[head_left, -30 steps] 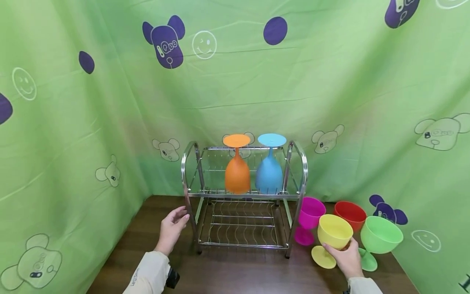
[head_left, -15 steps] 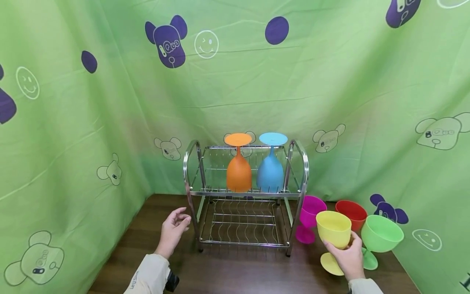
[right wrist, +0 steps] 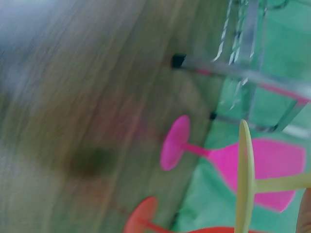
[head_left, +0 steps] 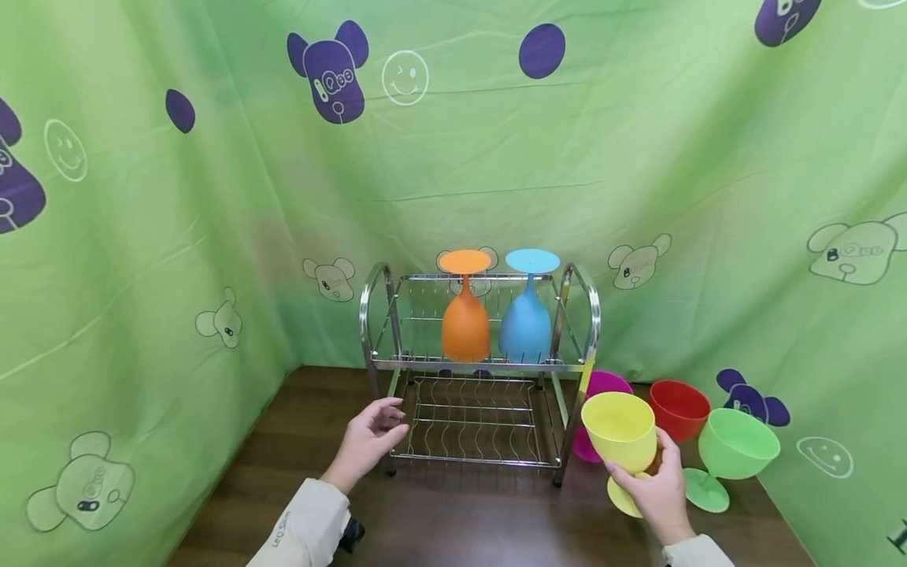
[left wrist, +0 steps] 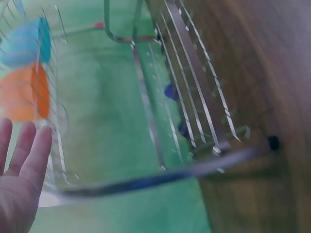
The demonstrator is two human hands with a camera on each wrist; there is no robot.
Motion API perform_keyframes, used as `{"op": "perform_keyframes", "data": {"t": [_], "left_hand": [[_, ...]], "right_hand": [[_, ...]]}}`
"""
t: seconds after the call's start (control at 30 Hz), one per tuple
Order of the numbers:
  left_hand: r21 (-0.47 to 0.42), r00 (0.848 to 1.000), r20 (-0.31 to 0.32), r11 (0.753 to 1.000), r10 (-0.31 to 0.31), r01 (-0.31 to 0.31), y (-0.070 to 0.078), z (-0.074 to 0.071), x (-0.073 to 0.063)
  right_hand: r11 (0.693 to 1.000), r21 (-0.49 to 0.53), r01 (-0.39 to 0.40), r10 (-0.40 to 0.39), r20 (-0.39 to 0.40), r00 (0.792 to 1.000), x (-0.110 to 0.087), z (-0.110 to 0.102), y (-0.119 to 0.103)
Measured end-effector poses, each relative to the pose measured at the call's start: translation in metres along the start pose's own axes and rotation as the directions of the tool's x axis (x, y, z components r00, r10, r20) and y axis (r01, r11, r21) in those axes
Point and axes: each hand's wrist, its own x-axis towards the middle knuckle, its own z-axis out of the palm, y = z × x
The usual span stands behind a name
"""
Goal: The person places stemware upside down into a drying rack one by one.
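My right hand (head_left: 660,488) grips a yellow goblet (head_left: 620,431) at its lower bowl and stem, upright with a slight tilt. In the right wrist view the yellow goblet's foot (right wrist: 245,179) hangs above the table. The left hand (head_left: 368,441) holds nothing; its fingers are loosely bent near the left front of a metal dish rack (head_left: 475,458). On the rack's upper tier an orange goblet (head_left: 465,327) and a blue goblet (head_left: 526,327) stand upside down, side by side. In the left wrist view, the left hand's fingers (left wrist: 36,155) overlap the rack's side.
A magenta goblet (right wrist: 265,165) stands beside the rack's right side, partly behind the yellow one in the head view. Red (head_left: 680,411) and light green (head_left: 739,445) goblets stand upright farther right. Green printed cloth (head_left: 453,157) hangs behind the wooden table (head_left: 460,520) and along its sides.
The yellow goblet has been lifted off the table and moved left toward the rack in my right hand. My left hand has moved right, closer to the rack's front.
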Motion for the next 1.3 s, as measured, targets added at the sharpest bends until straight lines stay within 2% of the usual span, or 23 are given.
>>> {"op": "perform_keyframes", "data": {"t": [0.07, 0.17, 0.23, 0.33, 0.47, 0.53, 0.6, 0.7, 0.77, 0.87, 0.97, 1.17, 1.23, 1.3], "left_hand": [[0.013, 0.998, 0.068, 1.0, 0.017, -0.018, 0.006, 0.005, 0.001], [0.024, 0.986, 0.161, 0.999, 0.044, -0.048, 0.017, 0.014, 0.003], [0.032, 0.976, 0.214, 0.998, 0.051, -0.06, 0.025, 0.021, 0.004], [0.034, 0.96, 0.273, 0.996, 0.068, -0.08, 0.037, 0.033, 0.007], [0.029, 0.941, 0.334, 0.998, 0.051, -0.064, 0.049, 0.052, 0.011], [0.027, 0.93, 0.366, 0.999, 0.028, -0.041, 0.054, 0.059, 0.012], [0.025, 0.92, 0.391, 0.999, 0.008, -0.02, 0.059, 0.065, 0.013], [0.029, 0.907, 0.421, 0.999, 0.007, -0.021, 0.064, 0.071, 0.016], [0.031, 0.896, 0.443, 0.999, 0.023, -0.041, 0.068, 0.073, 0.021], [0.081, 0.876, 0.481, 0.992, 0.046, -0.096, 0.074, 0.071, 0.027], [0.142, 0.854, 0.516, 0.977, 0.065, -0.16, 0.081, 0.064, 0.035], [0.271, 0.788, 0.611, 0.915, 0.077, -0.299, 0.092, 0.052, 0.041], [0.303, 0.781, 0.619, 0.893, 0.083, -0.334, 0.092, 0.05, 0.04], [0.304, 0.787, 0.61, 0.889, 0.094, -0.341, 0.089, 0.048, 0.036]], "right_hand": [[0.999, -0.006, 0.052, -0.052, 0.005, 0.999, -0.003, 0.004, -0.007], [0.988, -0.04, 0.151, -0.15, 0.017, 0.989, -0.006, 0.009, -0.015], [0.971, -0.051, 0.235, -0.234, 0.03, 0.972, -0.008, 0.013, -0.019], [0.928, -0.035, 0.37, -0.369, 0.051, 0.928, -0.009, 0.022, -0.025], [0.852, -0.001, 0.524, -0.522, 0.083, 0.849, -0.009, 0.035, -0.031], [0.807, -0.031, 0.59, -0.585, 0.101, 0.805, -0.011, 0.042, -0.036], [0.74, -0.099, 0.666, -0.656, 0.114, 0.746, -0.012, 0.049, -0.04], [0.637, -0.182, 0.749, -0.736, 0.145, 0.661, -0.011, 0.059, -0.049], [0.592, -0.201, 0.78, -0.763, 0.17, 0.623, -0.008, 0.064, -0.055], [0.567, -0.176, 0.805, -0.778, 0.206, 0.594, -0.005, 0.07, -0.062], [0.563, -0.152, 0.813, -0.776, 0.241, 0.583, -0.004, 0.075, -0.069], [0.525, -0.123, 0.842, -0.792, 0.292, 0.536, -0.002, 0.08, -0.083], [0.509, -0.121, 0.852, -0.8, 0.3, 0.52, -0.002, 0.082, -0.087], [0.492, -0.129, 0.861, -0.803, 0.315, 0.506, -0.004, 0.083, -0.089]]}}
